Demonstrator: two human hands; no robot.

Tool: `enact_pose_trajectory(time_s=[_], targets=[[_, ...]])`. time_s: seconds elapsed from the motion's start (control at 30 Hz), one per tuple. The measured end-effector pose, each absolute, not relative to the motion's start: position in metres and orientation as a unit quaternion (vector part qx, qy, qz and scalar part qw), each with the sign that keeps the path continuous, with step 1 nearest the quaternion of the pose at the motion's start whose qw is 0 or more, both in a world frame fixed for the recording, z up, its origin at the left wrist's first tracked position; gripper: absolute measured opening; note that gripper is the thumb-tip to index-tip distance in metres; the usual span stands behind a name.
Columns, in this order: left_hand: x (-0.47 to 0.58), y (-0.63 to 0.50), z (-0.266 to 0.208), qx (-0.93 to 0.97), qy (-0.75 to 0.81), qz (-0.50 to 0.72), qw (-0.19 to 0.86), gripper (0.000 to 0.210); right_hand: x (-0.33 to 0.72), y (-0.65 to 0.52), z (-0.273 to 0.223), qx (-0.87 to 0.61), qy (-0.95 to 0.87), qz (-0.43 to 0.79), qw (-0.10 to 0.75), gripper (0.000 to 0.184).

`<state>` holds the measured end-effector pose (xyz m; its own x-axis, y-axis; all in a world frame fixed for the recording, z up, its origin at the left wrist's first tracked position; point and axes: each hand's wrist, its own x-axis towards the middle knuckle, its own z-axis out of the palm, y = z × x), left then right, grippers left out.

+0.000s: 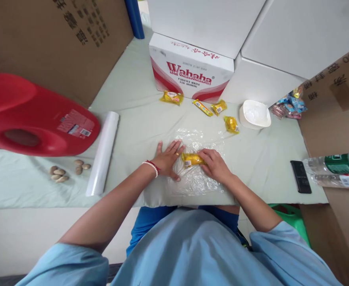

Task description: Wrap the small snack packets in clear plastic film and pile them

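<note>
A sheet of clear plastic film [198, 184] lies wrinkled on the cloth-covered table in front of me. On it rests a yellow wrapped snack packet [192, 159] with a barcode label at its left end. My left hand [168, 159] lies flat with fingers spread at the film's left side, its fingertips by the packet's left end. My right hand [214, 163] is closed on the packet's right end, the thumb partly hidden under the fingers. Behind the film lie more yellow packets: one large [172, 97], one slim [202, 107] and two small ones [219, 107].
A Wahaha carton [192, 73] stands at the back. A white bowl [254, 114] is at right, with a black phone [300, 176] and plastic bottles [338, 163] beyond. At left are a white film roll [103, 155], brown stones [58, 174] and a red jug [43, 135].
</note>
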<state>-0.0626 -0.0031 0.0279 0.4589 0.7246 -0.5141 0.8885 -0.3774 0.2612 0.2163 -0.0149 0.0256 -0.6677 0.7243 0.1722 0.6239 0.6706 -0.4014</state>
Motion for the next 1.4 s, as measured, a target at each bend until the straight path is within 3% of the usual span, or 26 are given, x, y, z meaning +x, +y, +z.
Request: enact_pose_trajectory(time_s=[0.17, 0.23, 0.3, 0.4, 0.47, 0.53, 0.67, 0.87, 1.07, 1.2, 1.4], targets=[[-0.063, -0.003, 0.029, 0.817, 0.493, -0.152, 0.258, 0.151, 0.223, -0.005, 0.045, -0.489, -0.789, 0.307, 0.211, 0.045], [-0.063, -0.003, 0.029, 0.818, 0.492, -0.151, 0.257, 0.151, 0.22, 0.005, 0.055, -0.535, -0.711, 0.426, 0.164, 0.044], [-0.063, -0.003, 0.028, 0.818, 0.492, -0.151, 0.257, 0.151, 0.213, 0.015, 0.063, -0.55, -0.667, 0.494, 0.089, 0.055], [-0.063, -0.003, 0.027, 0.817, 0.494, -0.149, 0.257, 0.151, 0.203, 0.021, 0.071, -0.598, -0.705, 0.38, 0.036, 0.065], [-0.063, -0.003, 0.027, 0.815, 0.497, -0.15, 0.258, 0.151, 0.2, 0.019, 0.075, -0.619, -0.747, 0.241, 0.038, 0.06], [-0.063, -0.003, 0.026, 0.816, 0.497, -0.147, 0.258, 0.151, 0.2, 0.013, 0.077, -0.576, -0.796, 0.184, 0.04, 0.055], [-0.064, -0.004, 0.026, 0.819, 0.494, -0.141, 0.255, 0.15, 0.201, 0.002, 0.076, -0.412, -0.885, 0.216, -0.021, 0.058], [-0.064, -0.004, 0.027, 0.819, 0.495, -0.138, 0.257, 0.149, 0.196, 0.001, 0.068, -0.428, -0.881, 0.202, 0.021, 0.052], [-0.065, -0.004, 0.029, 0.819, 0.49, -0.144, 0.26, 0.147, 0.196, 0.017, 0.071, -0.408, -0.881, 0.239, -0.031, 0.056], [-0.066, -0.004, 0.028, 0.821, 0.488, -0.135, 0.263, 0.147, 0.194, 0.083, 0.079, -0.509, -0.838, 0.186, 0.069, 0.048], [-0.065, -0.003, 0.03, 0.816, 0.49, -0.152, 0.266, 0.15, 0.163, 0.19, 0.051, -0.616, -0.784, 0.069, 0.025, 0.061]])
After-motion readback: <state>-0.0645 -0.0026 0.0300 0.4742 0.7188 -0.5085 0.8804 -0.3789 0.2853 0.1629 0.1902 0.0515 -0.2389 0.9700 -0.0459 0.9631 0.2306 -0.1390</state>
